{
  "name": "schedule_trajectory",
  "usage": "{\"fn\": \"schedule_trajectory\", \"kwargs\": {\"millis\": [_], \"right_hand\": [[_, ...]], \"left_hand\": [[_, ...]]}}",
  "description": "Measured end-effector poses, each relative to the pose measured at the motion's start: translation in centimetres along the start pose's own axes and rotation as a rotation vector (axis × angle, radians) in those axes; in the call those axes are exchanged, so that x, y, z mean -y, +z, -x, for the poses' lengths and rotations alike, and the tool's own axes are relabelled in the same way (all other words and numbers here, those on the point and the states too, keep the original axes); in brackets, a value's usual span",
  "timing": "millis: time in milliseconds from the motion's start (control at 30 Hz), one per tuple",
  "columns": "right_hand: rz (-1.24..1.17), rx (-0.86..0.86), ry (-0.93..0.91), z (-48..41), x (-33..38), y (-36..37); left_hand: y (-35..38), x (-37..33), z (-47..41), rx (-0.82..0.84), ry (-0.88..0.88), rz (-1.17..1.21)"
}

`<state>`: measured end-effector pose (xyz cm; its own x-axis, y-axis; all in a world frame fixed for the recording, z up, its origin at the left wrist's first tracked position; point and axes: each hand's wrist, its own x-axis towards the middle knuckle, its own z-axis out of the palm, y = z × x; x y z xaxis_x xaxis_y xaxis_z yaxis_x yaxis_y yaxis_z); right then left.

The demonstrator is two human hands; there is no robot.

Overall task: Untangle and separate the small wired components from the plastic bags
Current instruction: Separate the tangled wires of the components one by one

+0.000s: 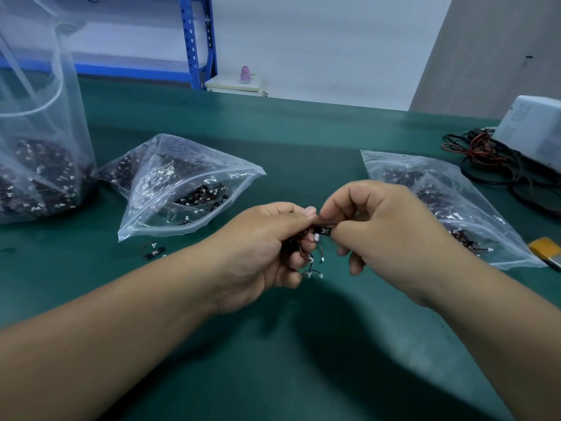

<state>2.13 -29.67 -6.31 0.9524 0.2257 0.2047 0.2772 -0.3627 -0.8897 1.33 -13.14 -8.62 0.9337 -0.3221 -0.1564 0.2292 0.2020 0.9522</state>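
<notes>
Wired components (197, 196) inside open plastic bag (170, 189)

The table mat (303, 132) is plain dark green. The tangle of components (315, 238) at its middle shows black bodies, white plugs and red and black wires, the same mix that speckles the clear bags (170, 165) left and right. Far left stands a bright blue shelf post (197, 41) with a pink bottle (245, 73) beside it, and far right a pale grey box (534, 129) sits by black and red cables (485, 159), with a yellow block (546, 246) nearer.
</notes>
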Motion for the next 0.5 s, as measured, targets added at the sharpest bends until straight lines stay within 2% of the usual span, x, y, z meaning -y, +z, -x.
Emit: {"fn": "schedule_trajectory", "kwargs": {"millis": [233, 500], "right_hand": [[-0.036, 0.066, 0.089, -0.3, 0.2, -0.9], [-0.113, 0.001, 0.099, -0.6, 0.0, -1.4]], "left_hand": [[-0.2, 0.3, -0.2, -0.087, 0.150, -0.202], [-0.9, 0.2, -0.3, 0.011, 0.090, -0.332]]}}
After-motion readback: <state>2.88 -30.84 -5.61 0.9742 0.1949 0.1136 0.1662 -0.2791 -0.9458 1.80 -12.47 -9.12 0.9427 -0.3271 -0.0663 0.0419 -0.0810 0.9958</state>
